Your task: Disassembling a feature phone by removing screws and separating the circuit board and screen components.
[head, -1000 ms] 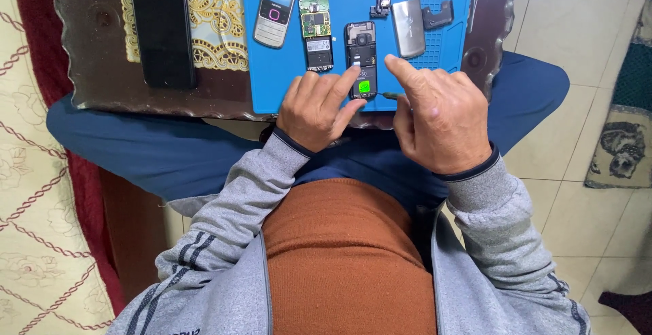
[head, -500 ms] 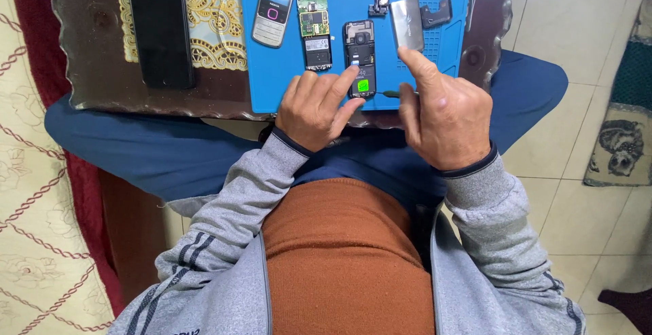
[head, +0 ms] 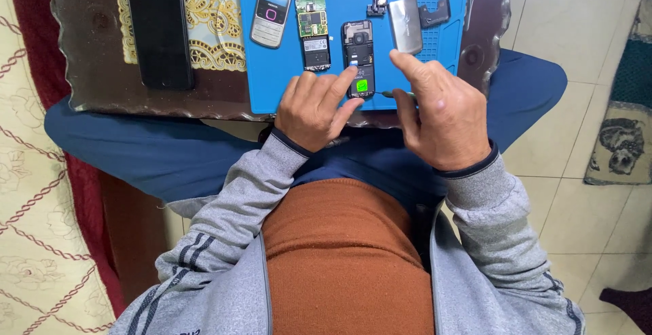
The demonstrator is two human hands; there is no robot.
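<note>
Opened phone body (head: 358,60), back cover off, lies on the blue work mat (head: 278,70) near the mat's front edge, green sticker at its lower end. Left hand (head: 316,107) is loosely curled, index fingertip pressing on the lower part of the body, pinning it; nothing gripped. Right hand (head: 441,114) is just right of it, index finger pointing up toward the grey metal back cover (head: 405,15), which lies free on the mat. A thin tool (head: 390,94) shows under the right hand's fingers; can't tell if it's gripped or just lying there.

Also on the mat: bare circuit board (head: 312,29) left of the body, silver keypad phone (head: 273,9) further left, small black parts (head: 435,12) by the cover. A black smartphone (head: 159,32) sits on the tabletop (head: 88,56), well apart.

My read: mid-teardown or reassembly, body steadied for work inside. Next move needs the left hand holding firm and a fine, low-force tool tip.
</note>
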